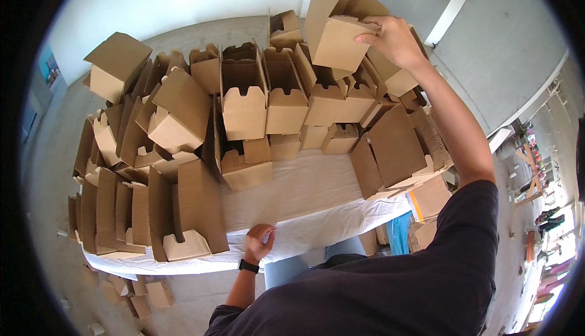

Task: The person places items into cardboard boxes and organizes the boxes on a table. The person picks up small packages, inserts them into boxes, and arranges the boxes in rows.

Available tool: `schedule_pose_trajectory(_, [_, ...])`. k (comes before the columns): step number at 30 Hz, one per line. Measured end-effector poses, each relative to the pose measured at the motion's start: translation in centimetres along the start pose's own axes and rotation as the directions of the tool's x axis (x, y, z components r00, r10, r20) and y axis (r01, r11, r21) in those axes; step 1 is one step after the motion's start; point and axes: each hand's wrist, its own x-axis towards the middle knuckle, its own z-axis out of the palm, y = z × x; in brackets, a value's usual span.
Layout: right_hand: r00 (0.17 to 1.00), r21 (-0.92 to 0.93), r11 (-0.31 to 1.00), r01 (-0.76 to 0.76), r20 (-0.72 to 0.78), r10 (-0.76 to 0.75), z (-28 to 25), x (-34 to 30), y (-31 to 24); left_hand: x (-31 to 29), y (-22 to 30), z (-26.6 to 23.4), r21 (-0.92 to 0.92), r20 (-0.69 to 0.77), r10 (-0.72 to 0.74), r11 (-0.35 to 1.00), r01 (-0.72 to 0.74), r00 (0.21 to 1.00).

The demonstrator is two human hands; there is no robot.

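The right hand (393,42) is closed on the side of an open brown carton (338,42) at the far right of the crowded bench (359,207), thumb on the near face; the other fingers are mostly hidden behind the cardboard, and whether the carton's base rests on the boxes below or hangs just above them I cannot tell. The left hand (261,241) is loosely curled near the bench's near edge; its palm is out of sight, so I cannot tell whether it has hold of anything. A dark band (248,266) circles that wrist. Open cartons overlap in rows, so many show only flaps or rims, and their insides are deep in shadow. The clearest room is the wrinkled white cloth (311,177) in front of the middle row, between the large left carton (204,205) and the wide right carton (395,147). The cloth hangs over the near edge, partly covered by the person's torso, which also cuts off the blue plastic (400,233) and boxes below. An orange-yellow strip (416,205) marks one of these; the raised carton's near face is plain brown.
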Motion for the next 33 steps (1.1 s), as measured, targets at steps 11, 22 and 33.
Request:
schedule_pose_trajectory(11, [0.991,-0.146,0.982,0.118,0.073,-0.108,2.8,-0.1,0.8,-0.1,-0.1,0.0,0.053,0.011,0.018,0.998,-0.018,1.0])
schedule_pose_trajectory(22, [0.983,0.15,0.983,0.107,-0.162,-0.082,2.7,1.7,1.2,0.3,0.4,-0.2,0.031,0.005,0.03,0.999,-0.03,1.0])
schedule_pose_trajectory(33, [0.978,0.305,0.952,0.015,-0.203,0.05,4.7,2.1,-2.7,-0.2,0.2,-0.4,0.042,0.015,0.001,0.999,-0.002,1.0])
